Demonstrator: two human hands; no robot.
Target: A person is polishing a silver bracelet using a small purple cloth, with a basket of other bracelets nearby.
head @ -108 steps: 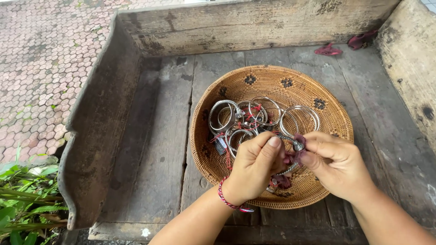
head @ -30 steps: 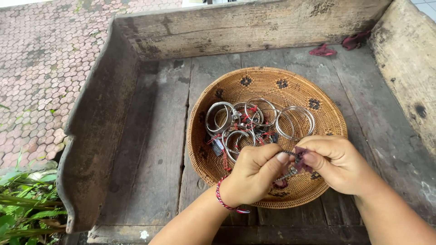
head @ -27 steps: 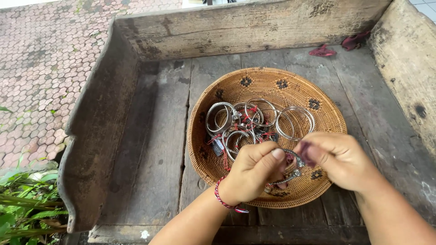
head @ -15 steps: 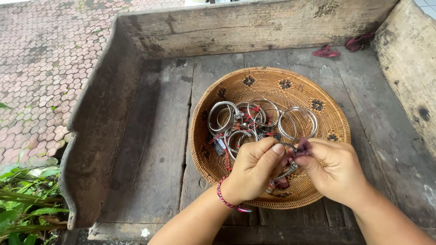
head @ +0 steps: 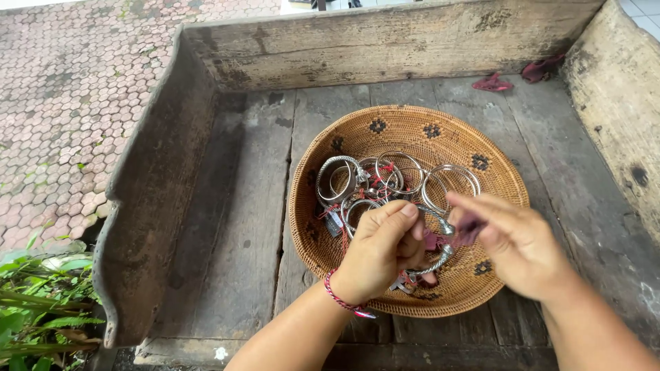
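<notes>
My left hand (head: pixel 381 251) pinches a twisted silver open bangle with knobbed ends (head: pixel 440 240) over the near part of a round woven rattan basket (head: pixel 412 130). My right hand (head: pixel 519 240), blurred, pinches a small purple cloth (head: pixel 469 228) beside it. More smooth silver bangles (head: pixel 385 182) heap inside, on a weathered grey plank table (head: pixel 240 206).

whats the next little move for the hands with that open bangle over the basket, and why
Probably bring the right hand back onto the bangle's knobbed end. The left hand grips the open silver bangle above the woven basket, while the right hand's fingers, blurred, sit just beside the knobs holding something small and purple. The other bangles lie in the basket.
</notes>
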